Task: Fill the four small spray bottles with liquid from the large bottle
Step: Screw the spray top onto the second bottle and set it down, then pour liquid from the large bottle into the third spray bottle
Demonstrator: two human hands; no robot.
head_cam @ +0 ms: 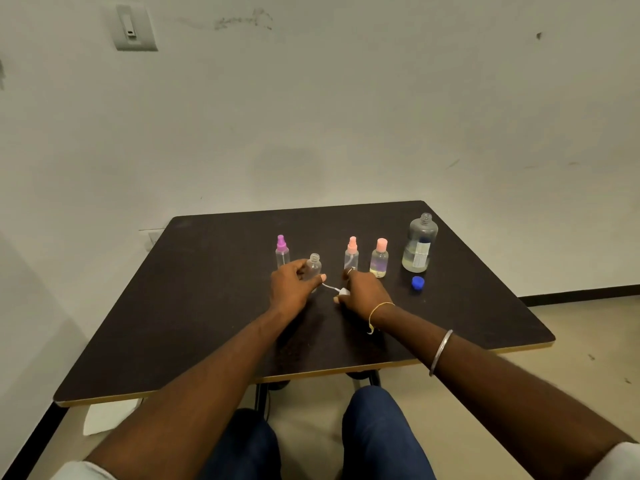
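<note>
Left hand (pixel 292 289) grips the uncapped bottle (pixel 314 266) mid-table (pixel 207 299). Right hand (pixel 363 292) pinches a white sprayer (pixel 343 291) (tube trailing) just beside it. Close behind stand the purple bottle (pixel 282 252), pink spray bottle (pixel 351 254) and pink-capped bottle (pixel 379 259); the open large bottle (pixel 419 247) and blue cap (pixel 418 283) sit right.

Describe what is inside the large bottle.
Clear liquid fills the lower part of the large bottle; the upper part looks empty and its neck is open. Its label hides some of the liquid.
</note>
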